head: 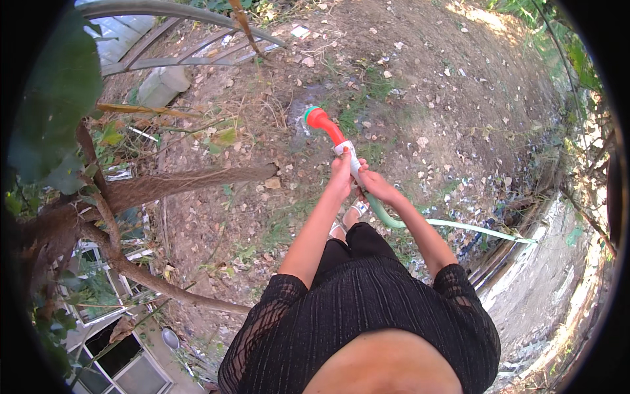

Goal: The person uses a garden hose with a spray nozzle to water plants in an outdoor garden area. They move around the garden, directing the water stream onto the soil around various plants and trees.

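Both hands grip the white handle of a garden hose spray nozzle. Its red neck bends forward to a round head with a green rim, pointed away from me at the ground. My left hand wraps the handle's upper part, the thumb lying along it. Lower down, my right hand closes around the handle's base, where the pale green hose joins. The hose curves under my right forearm and runs off to the right. Wet, shiny soil lies around the nozzle head.
A tree trunk and a lower branch reach in from the left. Beyond them stand a curved metal frame and a concrete block. Window frames lie at lower left. A pale ledge borders the right side.
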Demonstrator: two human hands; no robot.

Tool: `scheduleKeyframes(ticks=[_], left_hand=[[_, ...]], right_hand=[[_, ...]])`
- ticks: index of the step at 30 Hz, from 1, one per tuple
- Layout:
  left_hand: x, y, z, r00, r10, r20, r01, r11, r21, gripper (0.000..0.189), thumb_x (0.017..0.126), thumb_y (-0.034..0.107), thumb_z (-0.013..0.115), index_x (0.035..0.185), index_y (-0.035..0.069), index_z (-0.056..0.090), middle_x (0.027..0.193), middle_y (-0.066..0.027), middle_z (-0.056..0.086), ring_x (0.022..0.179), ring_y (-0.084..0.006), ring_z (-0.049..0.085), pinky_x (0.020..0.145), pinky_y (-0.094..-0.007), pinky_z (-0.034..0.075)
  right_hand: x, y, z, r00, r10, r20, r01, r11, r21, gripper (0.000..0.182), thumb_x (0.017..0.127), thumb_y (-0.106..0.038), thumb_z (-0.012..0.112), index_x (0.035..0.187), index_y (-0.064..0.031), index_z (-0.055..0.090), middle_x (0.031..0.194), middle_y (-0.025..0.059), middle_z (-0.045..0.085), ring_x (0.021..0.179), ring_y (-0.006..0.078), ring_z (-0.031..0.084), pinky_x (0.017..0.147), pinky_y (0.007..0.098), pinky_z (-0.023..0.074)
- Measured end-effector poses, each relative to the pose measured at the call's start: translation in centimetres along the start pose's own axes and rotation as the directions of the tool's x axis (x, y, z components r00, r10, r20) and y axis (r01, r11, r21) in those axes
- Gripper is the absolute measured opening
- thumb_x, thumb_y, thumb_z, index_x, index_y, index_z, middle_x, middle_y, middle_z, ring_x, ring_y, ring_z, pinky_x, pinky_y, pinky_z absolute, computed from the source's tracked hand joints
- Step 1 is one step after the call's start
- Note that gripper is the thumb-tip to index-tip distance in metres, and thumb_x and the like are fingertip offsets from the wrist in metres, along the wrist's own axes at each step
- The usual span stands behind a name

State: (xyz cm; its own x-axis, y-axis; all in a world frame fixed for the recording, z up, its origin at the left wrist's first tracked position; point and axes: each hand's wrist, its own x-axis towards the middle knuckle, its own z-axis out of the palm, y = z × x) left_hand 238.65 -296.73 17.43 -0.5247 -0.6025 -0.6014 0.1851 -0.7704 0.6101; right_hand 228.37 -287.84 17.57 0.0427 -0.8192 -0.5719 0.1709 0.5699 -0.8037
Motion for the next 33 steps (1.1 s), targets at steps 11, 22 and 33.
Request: scheduleKeyframes(ticks=[11,22,33], left_hand=[[-3.1,-0.9,1.4,0.994,-0.074,0.08,0.068,0.995,0.07,0.035,0.095,0.035,0.037,0.103,0.001,0.04,0.085,-0.0108,0.055,0.075,-0.022,0.059,0.069,-0.0384,0.052],[-5.1,-2.6,0.7,0.977,-0.123,0.175,0.104,0.988,0.111,0.034,0.093,0.035,0.04,0.102,0.003,0.041,0.084,-0.0093,0.055,0.073,-0.0198,0.059,0.07,-0.0364,0.051],[-6.5,-1.9,1.2,0.963,-0.14,0.231,0.12,0.988,0.101,0.035,0.091,0.038,0.044,0.103,0.005,0.039,0.086,-0.0072,0.053,0.076,-0.0181,0.057,0.071,-0.0352,0.05]], right_hand=[[11.5,-10.4,-5.7,0.961,-0.215,-0.176,0.263,0.907,0.329,0.011,0.079,-0.009,0.058,0.089,-0.0078,0.054,0.089,0.0039,0.059,0.081,0.0141,0.058,0.063,0.0311,0.0494],[19.8,-10.7,-4.4,0.946,-0.09,0.31,-0.121,0.792,0.599,0.012,0.074,-0.003,0.038,0.065,-0.0035,0.046,0.087,0.022,0.058,0.079,0.0324,0.058,0.066,0.0397,0.0517],[24.8,-5.1,-4.9,0.875,-0.151,0.46,-0.251,0.671,0.697,0.015,0.086,-0.019,0.055,0.075,-0.0117,0.049,0.063,-0.0005,0.049,0.05,0.0146,0.047,0.045,0.0288,0.0388]])
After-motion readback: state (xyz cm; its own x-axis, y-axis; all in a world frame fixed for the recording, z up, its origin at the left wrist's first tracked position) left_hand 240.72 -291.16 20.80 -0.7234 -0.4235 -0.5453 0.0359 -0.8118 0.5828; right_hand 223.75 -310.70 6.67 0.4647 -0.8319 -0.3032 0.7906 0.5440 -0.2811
